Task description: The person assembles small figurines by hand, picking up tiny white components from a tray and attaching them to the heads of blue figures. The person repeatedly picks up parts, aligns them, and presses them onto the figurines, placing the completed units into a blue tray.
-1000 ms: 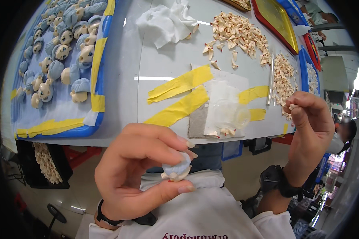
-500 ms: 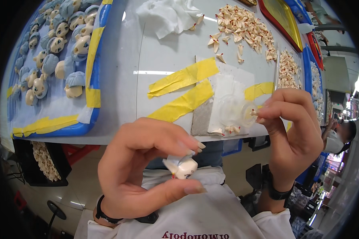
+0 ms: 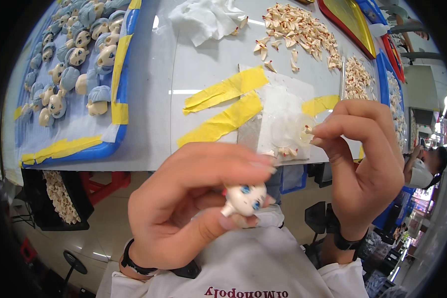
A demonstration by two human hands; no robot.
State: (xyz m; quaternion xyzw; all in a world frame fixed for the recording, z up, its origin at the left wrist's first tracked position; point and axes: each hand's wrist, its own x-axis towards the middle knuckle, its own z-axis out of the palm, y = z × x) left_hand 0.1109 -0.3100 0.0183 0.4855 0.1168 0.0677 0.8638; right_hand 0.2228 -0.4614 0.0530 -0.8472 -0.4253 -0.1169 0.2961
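The left hand (image 3: 171, 198), at lower centre of the frame, is curled, thumb and fingers pinched around a small pale doll head (image 3: 247, 197) whose blue-eyed face shows. The right hand (image 3: 365, 149), right of centre, has its thumb and fingertips nearly together, gripping a tiny cream piece (image 3: 308, 130) with a red tip. This piece overlaps a clear round dish (image 3: 286, 128); whether they touch is unclear. The dish sits on a white sheet (image 3: 293, 92) at centre right, beside yellow tape strips (image 3: 226, 88) on a pale surface (image 3: 151, 99). Similar red-tipped pieces (image 3: 303, 32) lie heaped at upper right, a crumpled white cloth (image 3: 203, 20) at top centre. Upper left, a blue tray (image 3: 115, 144) holds many blue-haired doll heads (image 3: 77, 57).
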